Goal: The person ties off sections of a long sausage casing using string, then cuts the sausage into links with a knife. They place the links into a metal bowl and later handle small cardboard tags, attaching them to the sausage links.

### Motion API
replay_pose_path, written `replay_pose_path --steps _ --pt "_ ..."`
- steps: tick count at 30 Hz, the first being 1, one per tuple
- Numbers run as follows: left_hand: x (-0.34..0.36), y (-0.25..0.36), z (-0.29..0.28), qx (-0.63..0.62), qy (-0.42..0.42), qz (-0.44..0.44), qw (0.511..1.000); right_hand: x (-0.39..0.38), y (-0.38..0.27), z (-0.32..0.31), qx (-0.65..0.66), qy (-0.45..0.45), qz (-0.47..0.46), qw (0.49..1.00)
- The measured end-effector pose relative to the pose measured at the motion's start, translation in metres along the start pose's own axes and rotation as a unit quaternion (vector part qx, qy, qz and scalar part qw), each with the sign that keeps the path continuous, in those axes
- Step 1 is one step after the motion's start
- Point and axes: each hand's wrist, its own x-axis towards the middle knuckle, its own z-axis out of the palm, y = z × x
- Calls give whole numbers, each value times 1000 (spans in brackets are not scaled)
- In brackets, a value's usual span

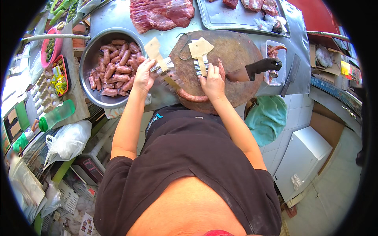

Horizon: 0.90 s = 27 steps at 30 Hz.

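Observation:
My left hand [144,76] is closed, its fingertips pinching a strip of shiny clips [162,65] by a beige card [153,48]. A second beige card [201,48] with similar shiny strips lies on the round wooden chopping board [240,51]. Beside it my right hand [213,83] rests on the board, fingers bent together; what they grip is hidden. A long raw sausage [192,96] curves along the board's near edge toward my right wrist, and reddish casing shows past the fingers. A cleaver [258,69] with a black handle lies right of that hand.
A metal bowl [86,74] of sausage links [114,69] stands left of the board. Behind lie a slab of raw meat [161,13] and a metal tray [232,19] with meat pieces. At right are a clear plastic tub [280,47] and a dark flat blade [291,74].

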Motion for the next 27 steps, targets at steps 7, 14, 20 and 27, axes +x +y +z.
replay_pose_path --steps 7,14,20,27 --pt "17 -15 0 77 -72 2 994 14 -3 31 -18 16 -6 1000" --pt "27 -38 6 95 -62 26 993 14 11 32 46 20 44 998" --pt "32 -42 10 112 -50 55 991 18 -12 -8 706 -87 210 671" --pt "31 -31 25 154 -73 50 984 27 -32 -60 869 -210 81 440"
